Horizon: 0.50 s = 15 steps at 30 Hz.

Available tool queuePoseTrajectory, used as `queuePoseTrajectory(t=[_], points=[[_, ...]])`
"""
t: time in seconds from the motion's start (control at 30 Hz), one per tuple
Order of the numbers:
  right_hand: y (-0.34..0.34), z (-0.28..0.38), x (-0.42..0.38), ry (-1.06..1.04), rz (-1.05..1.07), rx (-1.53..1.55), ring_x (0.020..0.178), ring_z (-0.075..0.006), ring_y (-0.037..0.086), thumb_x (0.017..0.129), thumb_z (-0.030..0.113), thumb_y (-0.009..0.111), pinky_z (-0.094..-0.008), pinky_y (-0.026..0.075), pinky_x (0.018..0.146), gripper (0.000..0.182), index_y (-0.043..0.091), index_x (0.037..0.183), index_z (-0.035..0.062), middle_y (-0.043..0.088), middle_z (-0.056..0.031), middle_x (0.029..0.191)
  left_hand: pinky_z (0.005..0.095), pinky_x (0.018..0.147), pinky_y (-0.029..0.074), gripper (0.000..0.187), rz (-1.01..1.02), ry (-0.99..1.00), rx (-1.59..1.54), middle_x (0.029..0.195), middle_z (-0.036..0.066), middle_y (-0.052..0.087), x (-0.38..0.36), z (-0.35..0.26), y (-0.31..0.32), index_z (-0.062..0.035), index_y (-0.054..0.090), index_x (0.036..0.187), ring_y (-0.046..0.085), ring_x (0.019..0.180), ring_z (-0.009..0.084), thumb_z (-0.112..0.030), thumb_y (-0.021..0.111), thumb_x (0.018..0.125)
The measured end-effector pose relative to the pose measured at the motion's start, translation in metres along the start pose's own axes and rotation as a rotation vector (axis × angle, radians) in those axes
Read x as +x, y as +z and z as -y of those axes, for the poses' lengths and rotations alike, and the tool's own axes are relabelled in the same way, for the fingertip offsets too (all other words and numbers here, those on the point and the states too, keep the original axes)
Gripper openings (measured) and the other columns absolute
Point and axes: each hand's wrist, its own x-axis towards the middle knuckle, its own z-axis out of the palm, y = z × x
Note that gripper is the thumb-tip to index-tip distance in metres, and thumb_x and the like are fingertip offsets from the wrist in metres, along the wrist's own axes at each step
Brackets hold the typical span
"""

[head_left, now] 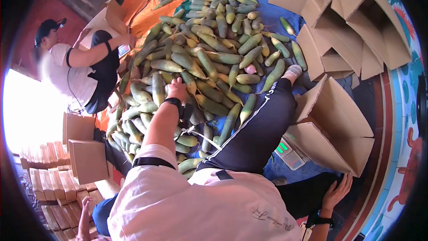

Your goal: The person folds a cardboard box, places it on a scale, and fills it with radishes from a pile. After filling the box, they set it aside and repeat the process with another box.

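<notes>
My left hand (177, 90) reaches into a large heap of green radishes (207, 64), with a dark band on its wrist. Its fingers are bent and closed around a green radish, mostly covered by the hand. Another radish (158, 90) lies right beside the thumb. Far to the right, my right hand (337, 193) has its fingers stretched out and holds nothing. It is by my bent knee, its fingertips at the lower corner of an open cardboard box (345, 116). A scale (289, 154) with a lit green display lies between that box and my outstretched leg.
More open cardboard boxes (356, 22) are stacked at the upper right. Blue sheeting (285, 13) and orange sheeting (138, 6) lie under the heap. A co-worker (80, 62) sits at the left beside a box (107, 20). Flattened cardboard (53, 187) fills the lower left, near another person's arm (84, 218).
</notes>
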Motion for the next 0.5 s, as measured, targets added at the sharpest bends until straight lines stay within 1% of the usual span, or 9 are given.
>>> queuePoseTrajectory(t=[0.07,0.13,0.17,0.2,0.27,0.33,0.4,0.43,0.5], points=[[-0.003,0.005,0.003,0.029,0.033,0.024,0.132,-0.0379,0.037,0.089,0.005,0.051,-0.0484,0.028,0.109,0.049,0.039,0.136,0.0022,0.040,-0.0182,0.143,0.0438,0.091,0.048,0.067,-0.019,0.068,0.011,0.125,0.010,0.048,0.003,0.006,0.012,-0.0152,0.055,0.122,0.051,0.118,0.0303,-0.028,0.083,0.062],[-0.005,0.007,0.004,0.054,0.036,0.021,0.131,-0.0380,0.037,0.089,0.004,0.051,-0.0482,0.028,0.108,0.048,0.040,0.136,0.0020,0.040,-0.0184,0.143,0.0427,0.089,0.049,0.069,-0.064,0.156,0.040,0.120,0.011,0.053,-0.008,0.006,0.013,-0.0144,0.054,0.121,0.055,0.113,0.0301,-0.025,0.084,0.060],[-0.005,0.009,0.004,0.060,0.037,0.036,0.131,-0.0381,0.037,0.088,0.003,0.051,-0.0481,0.029,0.108,0.048,0.041,0.135,0.0017,0.040,-0.0186,0.143,0.0399,0.087,0.050,0.074,-0.049,0.214,0.119,0.120,0.011,0.053,-0.015,0.004,0.010,-0.0141,0.052,0.123,0.055,0.113,0.0295,-0.024,0.085,0.057],[-0.005,0.010,0.003,0.079,0.035,0.026,0.131,-0.0381,0.037,0.088,0.003,0.051,-0.0481,0.029,0.108,0.048,0.041,0.135,0.0017,0.040,-0.0186,0.143,0.0394,0.086,0.050,0.078,-0.064,0.232,0.128,0.117,0.010,0.054,-0.009,0.004,0.027,-0.0135,0.051,0.123,0.056,0.110,0.0301,-0.026,0.088,0.055],[-0.005,0.009,0.003,0.077,0.051,0.042,0.130,-0.0384,0.037,0.087,0.002,0.051,-0.0476,0.029,0.108,0.046,0.043,0.133,0.0011,0.040,-0.0189,0.142,0.0395,0.082,0.050,0.051,0.000,0.356,0.279,0.111,0.011,0.055,-0.025,0.000,0.028,-0.0151,0.062,0.114,0.058,0.105,0.0285,-0.036,0.076,0.070],[-0.004,0.008,0.002,0.074,0.037,0.055,0.130,-0.0385,0.038,0.087,0.002,0.051,-0.0474,0.030,0.108,0.046,0.043,0.132,0.0012,0.041,-0.0190,0.141,0.0373,0.080,0.052,0.059,0.114,0.369,0.283,0.106,0.011,0.060,-0.039,-0.011,0.027,-0.0126,0.067,0.110,0.062,0.100,0.0265,-0.048,0.079,0.065],[-0.001,0.007,0.003,0.070,0.017,0.069,0.130,-0.0385,0.038,0.087,0.002,0.051,-0.0472,0.030,0.108,0.045,0.043,0.132,0.0012,0.041,-0.0190,0.141,0.0352,0.079,0.052,0.055,0.146,0.371,0.112,0.102,0.012,0.065,-0.062,-0.019,0.019,-0.0097,0.071,0.102,0.064,0.098,0.0241,-0.053,0.075,0.068],[0.000,0.006,0.002,0.083,0.025,0.071,0.130,-0.0385,0.038,0.087,0.002,0.051,-0.0468,0.030,0.108,0.045,0.044,0.132,0.0013,0.042,-0.0190,0.140,0.0352,0.079,0.052,0.055,0.137,0.378,0.115,0.102,0.012,0.065,-0.068,-0.026,0.018,-0.0097,0.071,0.102,0.064,0.098,0.0241,-0.053,0.075,0.068],[-0.001,0.006,0.002,0.107,0.026,0.069,0.130,-0.0385,0.038,0.086,0.001,0.050,-0.0464,0.030,0.109,0.046,0.045,0.131,0.0013,0.042,-0.0189,0.140,0.0356,0.079,0.053,0.051,0.163,0.367,0.108,0.100,0.012,0.068,-0.078,-0.038,0.018,-0.0088,0.072,0.096,0.066,0.096,0.0235,-0.053,0.073,0.070]])
